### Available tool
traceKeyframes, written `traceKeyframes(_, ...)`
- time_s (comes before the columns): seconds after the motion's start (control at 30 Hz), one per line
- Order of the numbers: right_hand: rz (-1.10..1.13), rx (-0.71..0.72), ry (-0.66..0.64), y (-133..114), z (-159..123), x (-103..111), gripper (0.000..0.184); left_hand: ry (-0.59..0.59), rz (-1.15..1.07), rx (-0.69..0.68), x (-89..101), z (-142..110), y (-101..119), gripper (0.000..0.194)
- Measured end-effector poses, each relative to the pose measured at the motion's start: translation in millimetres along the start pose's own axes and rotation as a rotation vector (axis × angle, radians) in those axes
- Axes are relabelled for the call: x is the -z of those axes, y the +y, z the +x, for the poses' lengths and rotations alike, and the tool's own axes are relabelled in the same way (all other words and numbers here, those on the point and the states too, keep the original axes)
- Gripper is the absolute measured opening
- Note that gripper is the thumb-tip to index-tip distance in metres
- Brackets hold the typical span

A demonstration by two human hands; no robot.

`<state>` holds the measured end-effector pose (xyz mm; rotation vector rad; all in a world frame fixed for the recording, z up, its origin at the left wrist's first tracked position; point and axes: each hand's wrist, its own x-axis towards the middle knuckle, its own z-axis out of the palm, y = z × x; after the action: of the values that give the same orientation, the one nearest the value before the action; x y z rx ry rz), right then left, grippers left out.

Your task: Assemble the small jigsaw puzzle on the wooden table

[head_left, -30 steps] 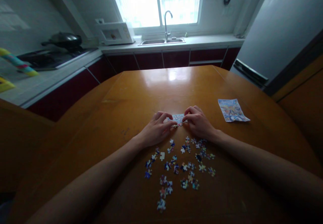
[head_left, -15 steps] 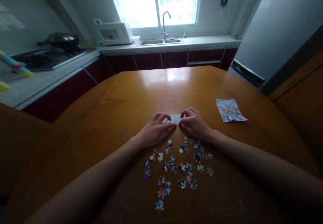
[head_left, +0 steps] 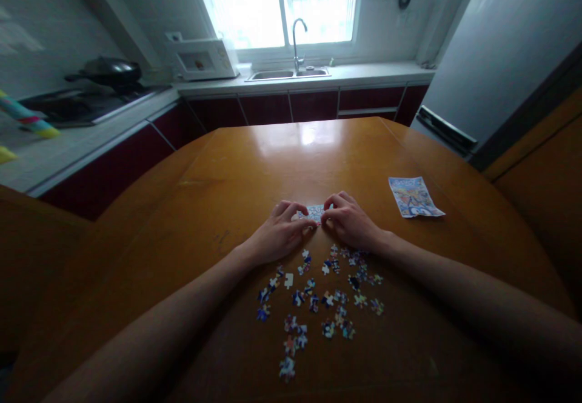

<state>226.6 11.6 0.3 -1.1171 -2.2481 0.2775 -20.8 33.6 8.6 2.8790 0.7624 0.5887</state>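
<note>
A small joined section of jigsaw puzzle (head_left: 313, 212), pale and blue-white, lies on the wooden table between my hands. My left hand (head_left: 282, 231) curls around its left side, thumb along the near edge and fingers at the far side. From the right, my right hand (head_left: 349, 220) pinches at the puzzle's right end, thumb and index finger bent together at the near corner. Whether a single loose piece is between those fingertips is hidden. Several loose jigsaw pieces (head_left: 313, 303) are scattered nearer to me, below both hands.
A creased printed picture sheet (head_left: 414, 198) lies on the table (head_left: 254, 173) to the right. Beyond the table are a counter with a sink (head_left: 273, 76), a microwave (head_left: 200, 60) and a stove with a wok (head_left: 107, 73). A fridge (head_left: 491, 51) stands at the right.
My right hand has shifted very slightly left along the puzzle's edge. The left hand holds nearly the same place, and the loose pieces lie as before.
</note>
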Motion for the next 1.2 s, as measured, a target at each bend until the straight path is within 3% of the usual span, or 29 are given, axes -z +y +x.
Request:
traceKeyframes(0.7,0.011,-0.011,-0.009,2.3,0.9,-0.8,0.027,-0.032,-0.013,-0.003,0.1,-0.4,-1.0,0.042)
traceKeyframes(1.2,0.003,-0.011,-0.014,2.4,1.3,-0.3,0.027,-0.031,0.0,0.008,-1.5,-0.6,0.1,0.035)
